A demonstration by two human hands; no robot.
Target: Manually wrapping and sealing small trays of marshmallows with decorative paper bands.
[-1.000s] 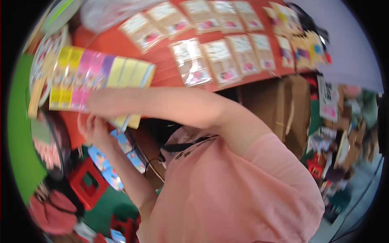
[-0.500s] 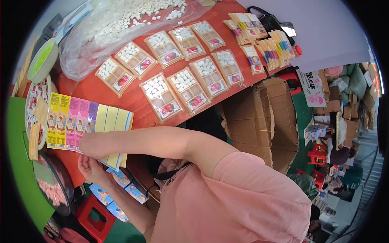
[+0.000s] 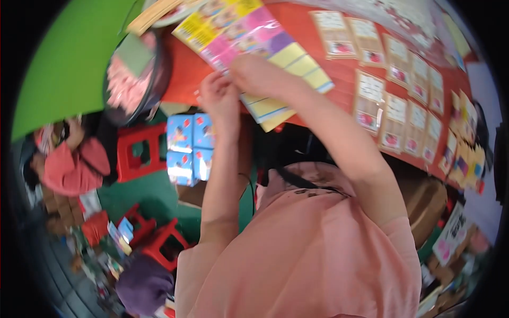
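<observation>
A long sheet of colourful cards [image 3: 249, 32], yellow, pink and purple, lies on the orange-red table [image 3: 185, 74] at the top middle. My left hand [image 3: 218, 98] grips its near edge from below, fingers closed on the paper. My right hand [image 3: 257, 74] lies on top of the sheet right beside it and presses or pinches the same edge. Both forearms rise from my pink shirt [image 3: 318, 254] at the bottom. The picture is blurred, so the fingertips are unclear.
Rows of brown card packets [image 3: 392, 106] cover the table's right part, with small colourful packets [image 3: 466, 153] at its end. A dark round bowl of pink pieces [image 3: 132, 79] stands left. Below are blue boxes [image 3: 188, 146], red stools [image 3: 138, 153] and another person in red [image 3: 69, 159].
The view has swung, so the sheet now sits at the top middle instead of the left. Both hands have come together at the sheet's near edge.
</observation>
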